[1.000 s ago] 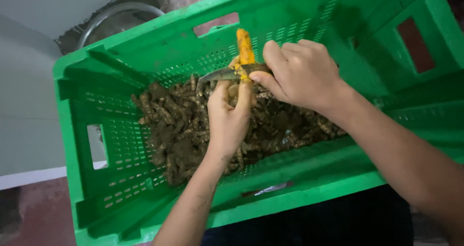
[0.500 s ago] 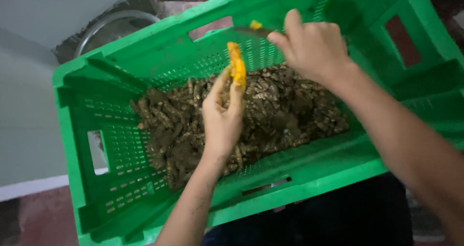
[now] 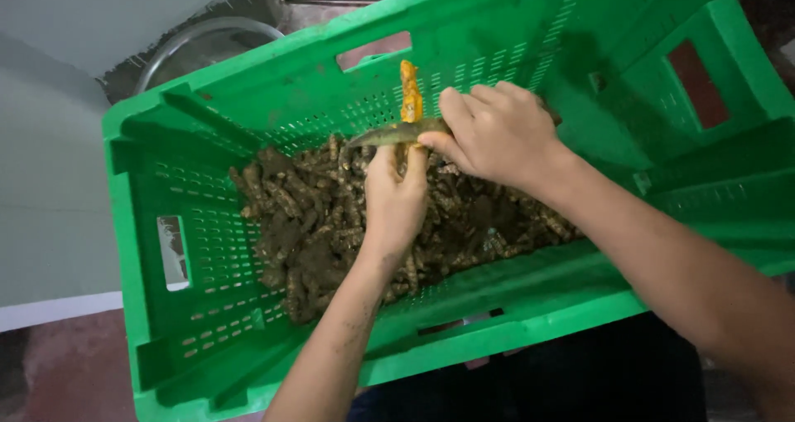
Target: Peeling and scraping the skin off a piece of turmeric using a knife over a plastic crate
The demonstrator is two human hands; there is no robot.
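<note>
**Green crate on a reddish floor, both hands over a peeled root**

Reddish floor [image 3: 58, 372] shows at the lower left, under a large green plastic crate [image 3: 166, 323] that fills most of the view.

Held upright above the crate's middle is a peeled orange root [image 3: 409, 92], its bright tip pointing at the far wall. The left hand [image 3: 396, 198] is closed around its lower end, fingers wrapped from below. The right hand [image 3: 497, 132] is closed on a small knife; the dull blade [image 3: 389, 135] lies level across the root, just above the left fingers, its tip pointing left.

Below the hands lies a heap of brown, soil-covered roots [image 3: 323, 223], covering the crate's floor from the middle toward the right.

The crate's walls are slotted with small holes. A long handle opening [image 3: 374, 49] sits in the far wall, an upright one in the left wall [image 3: 172, 252], and a darker one in the right end [image 3: 696, 82]. Open room remains between the heap and the left wall.

Beyond the far rim, the curved edge of a metal basin [image 3: 207, 37] shows beside a grey wall [image 3: 50, 140].
</note>
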